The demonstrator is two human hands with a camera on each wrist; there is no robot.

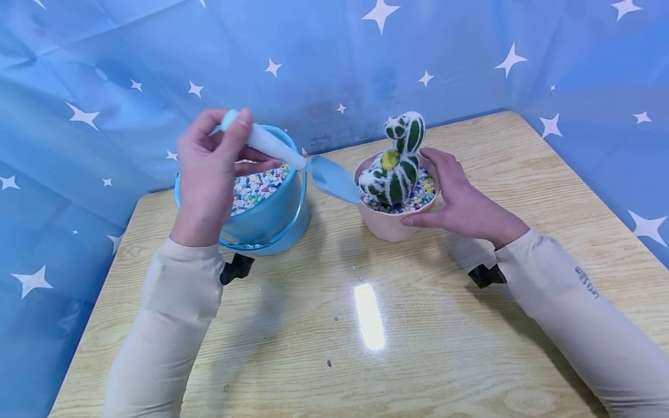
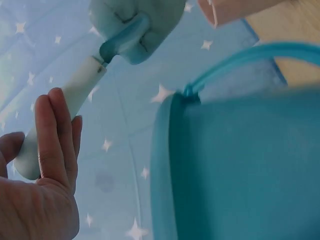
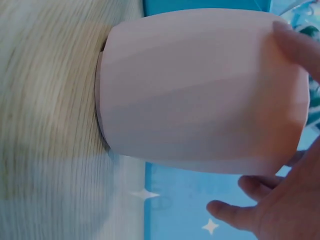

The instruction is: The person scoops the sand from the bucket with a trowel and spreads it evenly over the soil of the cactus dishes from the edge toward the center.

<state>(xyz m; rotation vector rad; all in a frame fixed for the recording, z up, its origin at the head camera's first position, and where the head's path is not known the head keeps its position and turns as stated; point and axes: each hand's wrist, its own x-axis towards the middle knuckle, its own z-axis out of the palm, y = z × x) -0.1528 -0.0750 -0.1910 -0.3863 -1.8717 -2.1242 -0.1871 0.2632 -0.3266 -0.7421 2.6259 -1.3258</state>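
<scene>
My left hand (image 1: 211,157) grips the pale handle of a small blue trowel (image 1: 331,179), high over a blue bucket (image 1: 284,223). The trowel slants down to the right, its tip at the left rim of a pink flower pot (image 1: 389,225); I cannot tell whether tip and rim touch. Colourful pebbles (image 1: 253,188) fill part of the bucket. In the pot a green cactus (image 1: 399,186) with white fuzz and a yellow flower stands among similar pebbles. My right hand (image 1: 452,194) holds the pot's right side, thumb in front; the right wrist view shows the thumb (image 3: 297,47) against its wall.
Both containers stand toward the back of a wooden table (image 1: 418,348). A few loose pebbles (image 1: 329,363) lie on the tabletop in front of them. Behind the table hangs a blue cloth (image 1: 313,52) with white stars. The bucket's handle (image 2: 260,50) hangs down its side.
</scene>
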